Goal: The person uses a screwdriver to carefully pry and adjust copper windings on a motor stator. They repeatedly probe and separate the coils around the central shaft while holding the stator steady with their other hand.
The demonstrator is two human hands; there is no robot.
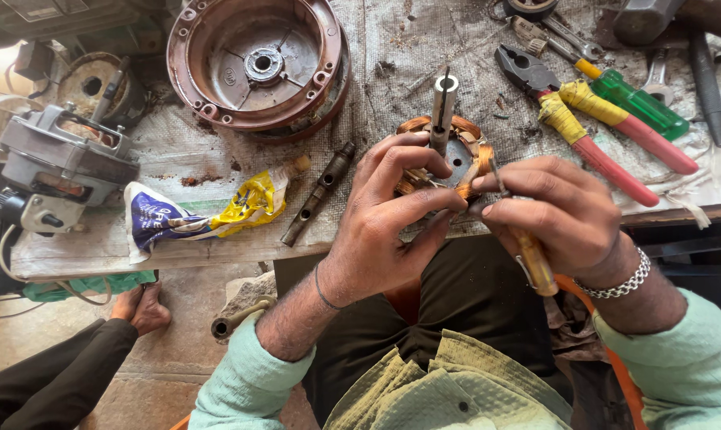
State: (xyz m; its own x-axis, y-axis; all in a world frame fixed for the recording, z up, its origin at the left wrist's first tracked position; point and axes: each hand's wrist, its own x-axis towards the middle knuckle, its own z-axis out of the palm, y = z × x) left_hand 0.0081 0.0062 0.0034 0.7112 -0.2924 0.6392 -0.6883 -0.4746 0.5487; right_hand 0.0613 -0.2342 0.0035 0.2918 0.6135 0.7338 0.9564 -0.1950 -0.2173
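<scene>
A round motor stator with copper windings (pixel 466 137) and an upright metal shaft (pixel 442 102) sits at the bench's front edge. My left hand (pixel 392 213) grips the stator's near side, fingers curled over the copper coils. My right hand (pixel 553 212) holds a yellow-handled screwdriver (pixel 533 259), its thin blade pointing up into the windings on the right side. The stator's lower half is hidden behind both hands.
A rusty round motor cover (pixel 257 64) lies at the back. Red-handled pliers (pixel 583 135) and a green screwdriver (pixel 635 99) rest to the right. A crumpled blue-yellow pouch (pixel 193 215), a dark metal rod (pixel 317 195) and a grey motor (pixel 62 163) are left. Another person's foot (pixel 141 306) shows below.
</scene>
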